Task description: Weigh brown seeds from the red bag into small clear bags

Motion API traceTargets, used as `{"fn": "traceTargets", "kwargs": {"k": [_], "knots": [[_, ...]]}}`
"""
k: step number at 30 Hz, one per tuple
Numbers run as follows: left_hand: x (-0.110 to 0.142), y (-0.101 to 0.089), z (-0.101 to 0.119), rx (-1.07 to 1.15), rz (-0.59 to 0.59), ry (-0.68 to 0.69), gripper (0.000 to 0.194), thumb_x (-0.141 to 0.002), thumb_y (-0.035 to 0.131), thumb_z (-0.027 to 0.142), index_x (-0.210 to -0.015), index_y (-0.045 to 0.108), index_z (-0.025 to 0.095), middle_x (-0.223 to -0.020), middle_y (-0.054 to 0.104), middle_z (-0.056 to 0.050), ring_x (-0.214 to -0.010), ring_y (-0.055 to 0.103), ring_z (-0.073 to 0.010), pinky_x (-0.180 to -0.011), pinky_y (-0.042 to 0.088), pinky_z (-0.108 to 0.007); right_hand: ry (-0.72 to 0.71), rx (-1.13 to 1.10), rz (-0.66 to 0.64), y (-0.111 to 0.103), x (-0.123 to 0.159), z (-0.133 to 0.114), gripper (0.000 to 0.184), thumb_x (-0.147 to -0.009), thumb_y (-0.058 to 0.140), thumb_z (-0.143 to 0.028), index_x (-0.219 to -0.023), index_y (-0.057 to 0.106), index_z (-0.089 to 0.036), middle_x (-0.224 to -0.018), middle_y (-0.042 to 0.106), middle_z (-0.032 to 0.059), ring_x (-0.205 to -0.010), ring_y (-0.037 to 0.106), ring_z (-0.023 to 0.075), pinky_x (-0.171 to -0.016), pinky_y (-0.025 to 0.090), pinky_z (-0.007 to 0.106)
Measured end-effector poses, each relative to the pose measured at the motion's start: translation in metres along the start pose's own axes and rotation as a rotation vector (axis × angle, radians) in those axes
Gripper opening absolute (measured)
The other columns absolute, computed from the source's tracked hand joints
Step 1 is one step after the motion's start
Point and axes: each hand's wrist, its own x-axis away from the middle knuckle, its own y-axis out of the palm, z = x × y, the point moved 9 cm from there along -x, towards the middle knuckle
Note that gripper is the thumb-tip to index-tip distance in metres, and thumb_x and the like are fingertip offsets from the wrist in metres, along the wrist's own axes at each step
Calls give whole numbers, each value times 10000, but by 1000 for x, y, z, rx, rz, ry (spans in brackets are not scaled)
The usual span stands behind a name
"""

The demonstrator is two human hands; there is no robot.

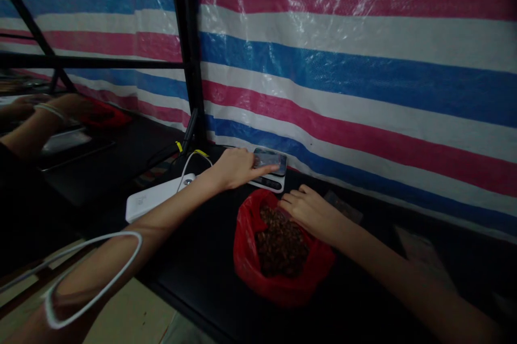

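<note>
My left hand (238, 168) reaches forward and rests its stretched fingers on a small digital scale (271, 169) that stands on the black table against the striped tarpaulin. My right hand (311, 212) sits at the upper right rim of an open red plastic bag (278, 279), fingers curled over its edge. The bag holds a heap of small brown pieces (280, 241). A white cable (92, 268) loops around my left forearm.
A white power bank (155, 198) with a plugged cable lies left of the scale. A black upright post (188, 53) divides the stall. At far left another person's arm (32, 123) rests near a second red bag (103, 115). A clear packet (345, 206) lies right of my hand.
</note>
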Motion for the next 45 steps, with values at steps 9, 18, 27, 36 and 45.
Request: {"fn": "traceTargets", "kwargs": {"k": [9, 18, 27, 36, 45], "knots": [[143, 89, 16, 584, -620, -181, 531, -788, 384, 587, -547, 558, 146, -451, 550, 3, -423, 525, -102, -548, 427, -226, -115, 41, 10, -3, -6, -32, 171, -825, 457, -103, -925, 574, -176, -863, 639, 53, -782, 557, 186, -687, 317, 319], [136, 99, 6, 1181, -501, -423, 440, -782, 529, 423, -1142, 469, 177, -1047, 599, -56, -899, 590, -170, -680, 514, -262, -28, -432, -9, -6, 15, -36, 190, -807, 549, -194, -997, 564, -195, -902, 647, 33, -857, 573, 169, -772, 352, 298], [124, 75, -4, 736, -431, -298, 454, -838, 353, 515, -1104, 520, 188, -933, 618, -56, -757, 601, -167, -634, 483, -262, 338, -944, 6, 29, 29, -9, 342, -680, 677, -291, -1016, 618, -261, -997, 653, 0, -925, 562, 191, -838, 385, 310], [28, 0, -38, -50, 75, -43, 452, -853, 287, 527, -934, 570, 183, -890, 607, -63, -887, 561, -207, -786, 413, -319, 391, -1332, 146, 32, 31, 33, 374, -701, 648, -345, -1049, 599, -217, -1062, 635, 48, -978, 563, 226, -825, 410, 359], [-88, 95, -31, 79, -216, 269, 814, -609, 657, 523, -1253, 410, 91, -1325, 365, -194, -1217, 344, -304, -979, 299, -374, 474, -1294, 219, 55, 33, 90, 421, -689, 643, -394, -1059, 580, -202, -1111, 606, 86, -1022, 548, 250, -814, 435, 392]]}}
